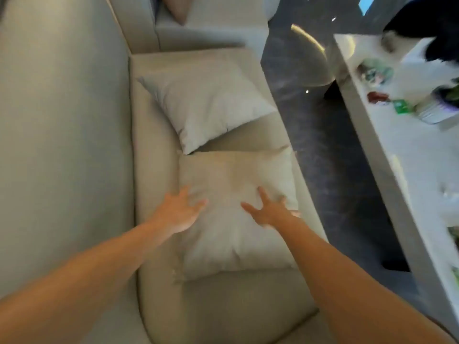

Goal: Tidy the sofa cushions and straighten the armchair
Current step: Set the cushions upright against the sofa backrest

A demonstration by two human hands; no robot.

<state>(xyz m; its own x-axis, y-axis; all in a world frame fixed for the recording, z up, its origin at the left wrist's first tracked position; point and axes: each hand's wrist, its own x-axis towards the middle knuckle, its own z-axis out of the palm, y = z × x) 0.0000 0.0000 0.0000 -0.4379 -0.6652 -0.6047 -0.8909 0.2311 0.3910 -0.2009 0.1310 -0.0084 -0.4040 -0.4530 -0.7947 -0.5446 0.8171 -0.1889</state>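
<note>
Two beige cushions lie flat on the seat of a beige sofa [154,155]. The near cushion [236,234] sits square in the middle of the seat. The far cushion [206,105] lies turned at an angle just beyond it. My left hand [181,212] is over the near cushion's left edge, fingers spread. My right hand [268,209] hovers over its right side, fingers apart too. Neither hand grips anything. Whether the palms touch the fabric is unclear because of blur.
The sofa back [62,145] rises on the left. Another seat with a brownish cushion [178,11] lies at the top. A white coffee table [402,155] with small cluttered items stands right of a dark floor strip [323,145].
</note>
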